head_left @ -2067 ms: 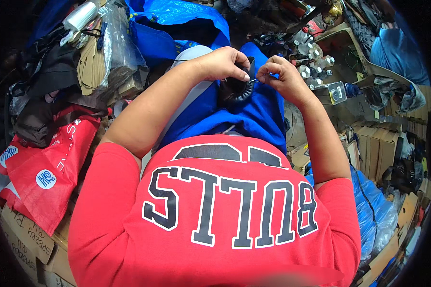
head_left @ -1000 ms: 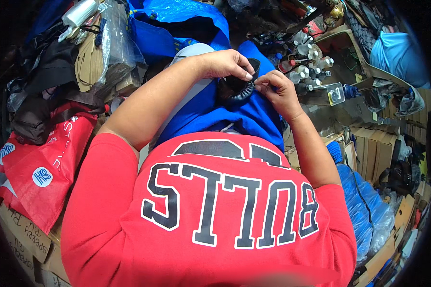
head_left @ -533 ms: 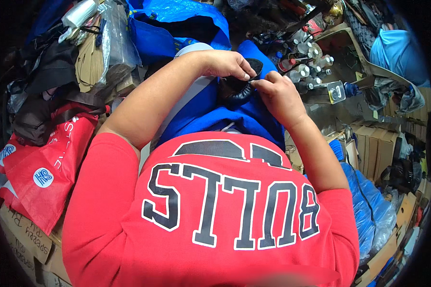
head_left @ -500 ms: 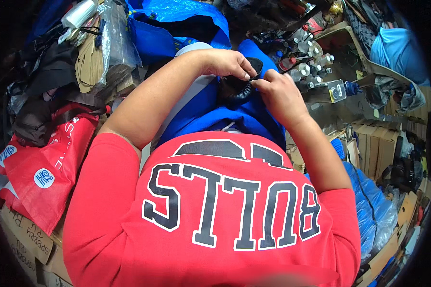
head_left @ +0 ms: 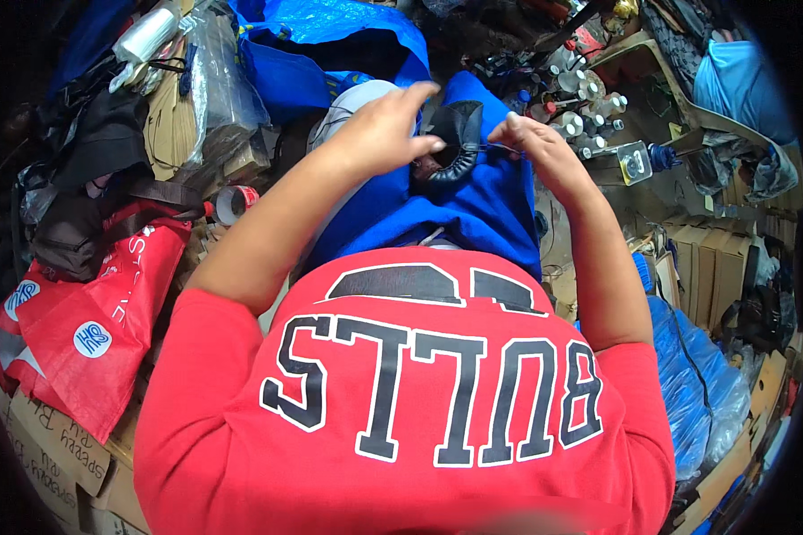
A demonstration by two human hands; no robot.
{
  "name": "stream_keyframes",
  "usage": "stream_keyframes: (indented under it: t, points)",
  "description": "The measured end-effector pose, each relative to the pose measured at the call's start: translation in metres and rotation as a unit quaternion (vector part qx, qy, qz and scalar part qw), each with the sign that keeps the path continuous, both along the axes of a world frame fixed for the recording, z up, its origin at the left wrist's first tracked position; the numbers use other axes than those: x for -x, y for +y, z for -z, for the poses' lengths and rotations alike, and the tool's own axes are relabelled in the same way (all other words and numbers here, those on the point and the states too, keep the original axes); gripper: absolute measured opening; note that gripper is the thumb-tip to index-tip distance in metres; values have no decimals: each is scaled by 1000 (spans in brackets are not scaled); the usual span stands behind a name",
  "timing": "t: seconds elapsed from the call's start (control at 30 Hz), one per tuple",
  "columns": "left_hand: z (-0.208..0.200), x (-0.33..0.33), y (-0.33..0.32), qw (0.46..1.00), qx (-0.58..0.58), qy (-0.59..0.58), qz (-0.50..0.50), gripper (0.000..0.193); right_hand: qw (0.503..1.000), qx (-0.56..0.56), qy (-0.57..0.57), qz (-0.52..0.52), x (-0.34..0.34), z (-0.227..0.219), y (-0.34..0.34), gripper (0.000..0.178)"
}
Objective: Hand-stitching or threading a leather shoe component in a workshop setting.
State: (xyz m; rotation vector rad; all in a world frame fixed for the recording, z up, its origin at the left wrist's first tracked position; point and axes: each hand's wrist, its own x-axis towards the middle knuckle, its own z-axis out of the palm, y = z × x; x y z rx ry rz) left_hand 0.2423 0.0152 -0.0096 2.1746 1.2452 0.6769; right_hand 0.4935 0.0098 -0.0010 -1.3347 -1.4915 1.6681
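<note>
A black leather shoe point(head_left: 458, 168) rests in my lap against the blue trousers, its dark opening facing up and its edge gathered. My left hand point(head_left: 393, 129) is beside it on the left, with thumb and fingers spread apart and nothing between them. The thumb tip comes close to the shoe's rim. To the right of the shoe, my right hand point(head_left: 540, 147) has its fingers pinched together. A thin dark thread point(head_left: 498, 146) seems to run from the shoe's edge to those fingers. Whether a needle is there is too small to tell.
Several capped bottles point(head_left: 589, 107) stand at the upper right, near a clear squarish container point(head_left: 633, 164). A blue bag point(head_left: 330, 45) lies open ahead. At left are a red bag point(head_left: 107, 330) and plastic-wrapped stacks point(head_left: 227, 98); cardboard point(head_left: 696, 267) stands at right.
Both hands were together at the shoe's rim, pinching. My left hand has let go, opened and moved left; my right hand has drawn away to the right. More of the shoe shows.
</note>
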Motion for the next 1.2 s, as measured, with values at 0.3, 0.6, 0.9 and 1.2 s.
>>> stream_keyframes:
  t: [0.3,0.6,0.9,1.2]
  points:
    - [-12,61,13,973,195,-108,-54,33,939,-99,102,314,-7,47,8,31]
    - [15,21,22,594,479,-646,-19,48,860,120,461,180,-5,29,-19,48]
    - [-12,87,12,990,-35,-57,-124,28,968,-89,-234,26,-124,35,-22,60]
    - [2,-10,-31,988,41,37,144,32,844,-263,-392,-256,38,-32,46,37]
